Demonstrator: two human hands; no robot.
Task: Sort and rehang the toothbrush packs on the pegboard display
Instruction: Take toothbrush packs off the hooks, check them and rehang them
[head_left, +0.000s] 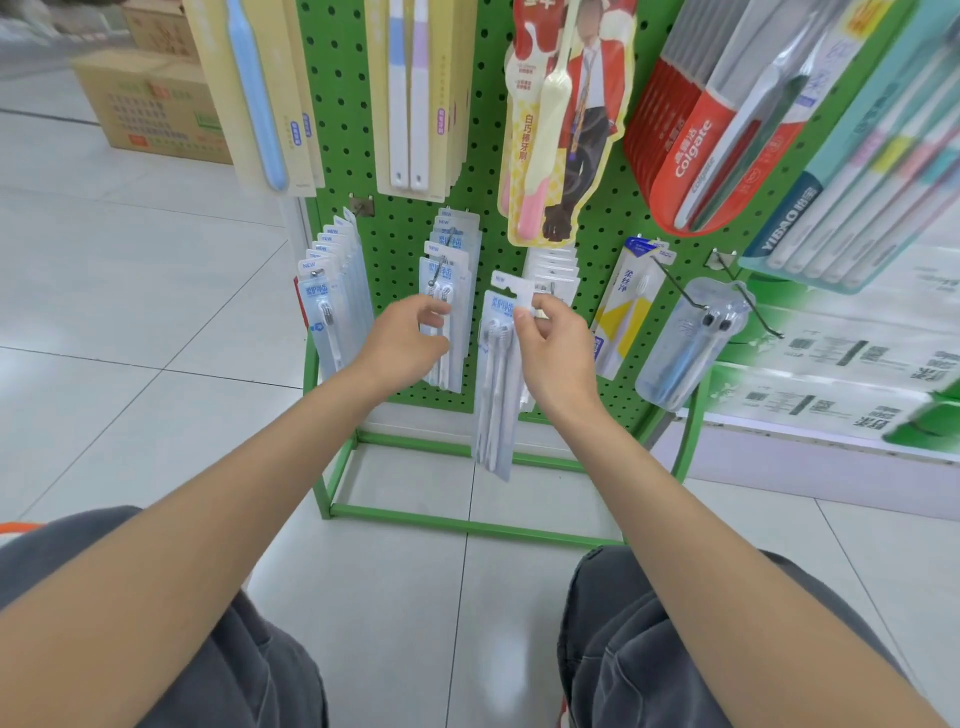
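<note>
Mid-sort, bottom row of green perforated pegboard (395, 218).
Pale-blue blister toothbrush pack (496, 374) off-peg, pinched at header by right hand (553, 343); left hand (405, 343) curled round hung packs (452, 244) on thin metal hook (440, 267). Rehanging pending; neighbouring pegs filled.

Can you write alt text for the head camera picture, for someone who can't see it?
A person's right hand pinches the card top of a pale blue toothbrush pack, held free in front of a green pegboard display. The left hand grips the matching packs hanging on a metal hook beside it.
</note>
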